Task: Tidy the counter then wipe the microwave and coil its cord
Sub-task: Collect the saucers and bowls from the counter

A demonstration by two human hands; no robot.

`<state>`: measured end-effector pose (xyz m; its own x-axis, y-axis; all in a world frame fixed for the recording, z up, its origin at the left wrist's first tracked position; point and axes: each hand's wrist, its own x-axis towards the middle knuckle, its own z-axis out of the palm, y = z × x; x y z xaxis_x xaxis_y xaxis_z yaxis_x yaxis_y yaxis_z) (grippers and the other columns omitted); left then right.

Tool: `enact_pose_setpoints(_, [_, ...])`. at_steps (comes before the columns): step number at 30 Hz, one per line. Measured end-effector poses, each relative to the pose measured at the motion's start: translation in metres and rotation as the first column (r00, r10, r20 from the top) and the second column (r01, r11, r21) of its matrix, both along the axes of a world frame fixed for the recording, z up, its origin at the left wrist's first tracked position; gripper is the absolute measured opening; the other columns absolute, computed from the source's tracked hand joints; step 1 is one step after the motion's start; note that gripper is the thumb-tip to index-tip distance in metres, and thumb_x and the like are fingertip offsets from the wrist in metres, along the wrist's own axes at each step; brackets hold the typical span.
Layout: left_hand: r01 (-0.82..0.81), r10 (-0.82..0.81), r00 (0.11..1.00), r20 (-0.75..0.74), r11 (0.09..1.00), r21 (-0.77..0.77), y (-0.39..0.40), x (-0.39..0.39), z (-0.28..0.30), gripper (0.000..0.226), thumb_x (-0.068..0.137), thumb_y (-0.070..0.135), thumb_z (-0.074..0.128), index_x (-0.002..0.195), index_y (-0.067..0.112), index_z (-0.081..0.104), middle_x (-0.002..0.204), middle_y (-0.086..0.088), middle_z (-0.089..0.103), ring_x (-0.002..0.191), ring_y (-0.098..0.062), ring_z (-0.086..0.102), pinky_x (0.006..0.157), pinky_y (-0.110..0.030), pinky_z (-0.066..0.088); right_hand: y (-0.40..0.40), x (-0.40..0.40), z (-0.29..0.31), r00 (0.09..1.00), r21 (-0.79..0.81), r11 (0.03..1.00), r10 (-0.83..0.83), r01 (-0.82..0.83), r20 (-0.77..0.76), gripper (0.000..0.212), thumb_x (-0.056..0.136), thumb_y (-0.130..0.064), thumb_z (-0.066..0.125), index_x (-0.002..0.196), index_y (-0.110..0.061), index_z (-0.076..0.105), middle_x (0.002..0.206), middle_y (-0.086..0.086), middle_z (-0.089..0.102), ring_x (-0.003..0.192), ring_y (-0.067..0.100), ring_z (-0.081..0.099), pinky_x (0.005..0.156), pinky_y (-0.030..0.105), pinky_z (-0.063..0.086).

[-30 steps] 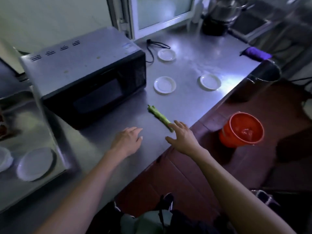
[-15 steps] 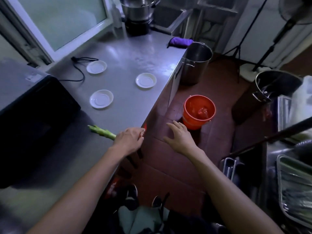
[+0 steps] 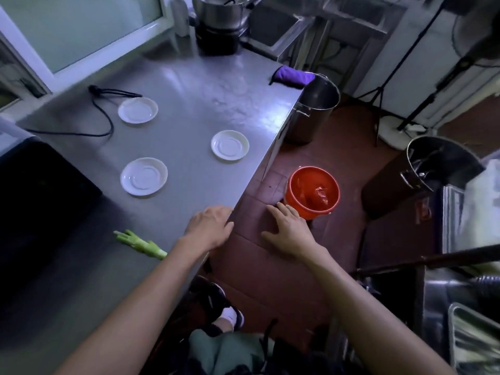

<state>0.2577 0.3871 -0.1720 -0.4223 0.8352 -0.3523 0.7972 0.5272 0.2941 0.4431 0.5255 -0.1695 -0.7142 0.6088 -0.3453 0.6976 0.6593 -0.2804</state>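
Hovering over the steel counter (image 3: 189, 109) edge, the left hand (image 3: 209, 226) is holding nothing, fingers loosely curled; the right hand (image 3: 288, 228) is spreading open over the floor, near the orange bucket (image 3: 312, 189). The green vegetable scrap (image 3: 139, 243) is lying on the counter just beside the left forearm, ungrasped. Three white saucers (image 3: 144, 176) are sitting farther back, the microwave (image 3: 40, 185) at left, its black cord (image 3: 105, 115) trailing loose. Likely risks: the forearm is passing close enough to knock the scrap off the edge, and a careless sweep could be snagging the cord or sliding a saucer.
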Motion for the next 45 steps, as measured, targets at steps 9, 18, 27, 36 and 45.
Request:
enact_pose_setpoints(9, [-0.088,0.088,0.996,0.021,0.996,-0.007,0.033,-0.082,-0.004,0.05,0.1,0.041,0.042,0.147,0.027,0.04,0.152,0.0,0.044,0.136,-0.025,0.043,0.105,-0.042,0.038,0.061,-0.114,-0.004,0.994,0.024,0.995,0.091,-0.092,0.06,0.09,0.082,-0.057,0.065,0.155,-0.033,0.019,0.166,0.003,0.01,0.152,0.027,0.007,0.118,0.052,0.022])
enact_pose_setpoints(18, [-0.15,0.152,0.987,0.059,0.988,-0.038,0.063,-0.121,-0.019,0.05,0.099,0.04,0.044,0.147,0.026,0.041,0.151,0.003,0.043,0.135,-0.025,0.042,0.107,-0.041,0.037,0.107,-0.186,-0.032,0.973,0.045,0.979,0.192,-0.199,0.131,0.099,0.078,-0.064,0.063,0.156,-0.035,0.01,0.167,0.006,0.0,0.152,0.031,0.002,0.116,0.053,0.022])
enact_pose_setpoints(27, [-0.275,0.281,0.959,0.032,0.953,-0.126,0.117,-0.155,-0.037,0.041,0.098,0.038,0.045,0.135,0.022,0.05,0.14,0.001,0.051,0.129,-0.026,0.045,0.102,-0.043,0.042,0.17,-0.262,-0.069,0.918,0.014,0.928,0.366,-0.372,0.155,0.098,0.076,-0.065,0.065,0.152,-0.038,0.009,0.166,0.004,-0.004,0.152,0.033,-0.003,0.113,0.051,0.024])
enact_pose_setpoints(36, [-0.437,0.444,0.896,0.025,0.888,-0.143,0.147,-0.185,-0.044,0.041,0.097,0.037,0.047,0.135,0.023,0.051,0.139,0.002,0.054,0.127,-0.026,0.049,0.1,-0.043,0.044,0.205,-0.311,-0.088,0.774,-0.034,0.794,0.6,-0.607,0.204,0.124,0.066,-0.078,0.065,0.155,-0.038,-0.011,0.163,0.003,-0.024,0.149,0.04,-0.023,0.112,0.071,0.0])
enact_pose_setpoints(45, [-0.628,0.636,0.771,0.037,0.768,-0.128,0.132,-0.187,-0.053,0.039,0.094,0.034,0.053,0.132,0.022,0.056,0.135,0.002,0.059,0.122,-0.028,0.052,0.099,-0.045,0.046,0.206,-0.351,-0.09,0.691,-0.012,0.702,0.704,-0.712,0.166,0.115,0.058,-0.073,0.069,0.151,-0.04,0.009,0.162,0.004,0.004,0.147,0.041,0.004,0.107,0.061,0.027])
